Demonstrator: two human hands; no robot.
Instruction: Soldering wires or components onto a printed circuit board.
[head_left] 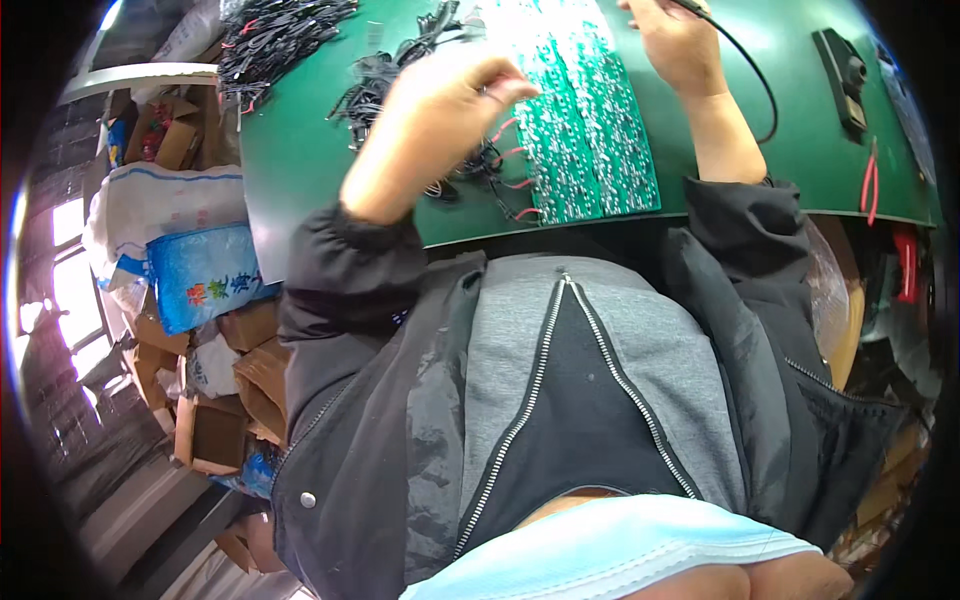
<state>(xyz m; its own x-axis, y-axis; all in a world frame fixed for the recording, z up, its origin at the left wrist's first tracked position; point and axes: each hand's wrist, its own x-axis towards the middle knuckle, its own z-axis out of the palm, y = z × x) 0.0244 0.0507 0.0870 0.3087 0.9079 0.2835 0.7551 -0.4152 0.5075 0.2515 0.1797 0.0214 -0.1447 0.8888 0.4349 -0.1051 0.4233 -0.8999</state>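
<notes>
My left hand [440,105] is curled, thumb and forefinger drawn together over the left edge of a panel of green circuit boards [590,130]. It is slightly blurred, and whatever the fingertips hold cannot be made out. Short red and black wires [510,170] stick out from the panel's left side. Beyond the panel's right edge, my right hand [675,40] is closed around a black corded tool [692,5], perhaps a soldering iron. Its working end is hidden or outside the view, and its cord loops down beside my right wrist.
Bundles of black wires [275,45] lie at the far left of the green table [790,190]; more black leads [365,95] sit behind my left hand. At right are a black holder-like device [842,80] and a red-handled tool [870,185]. Cardboard boxes [215,435] and bags crowd the left floor.
</notes>
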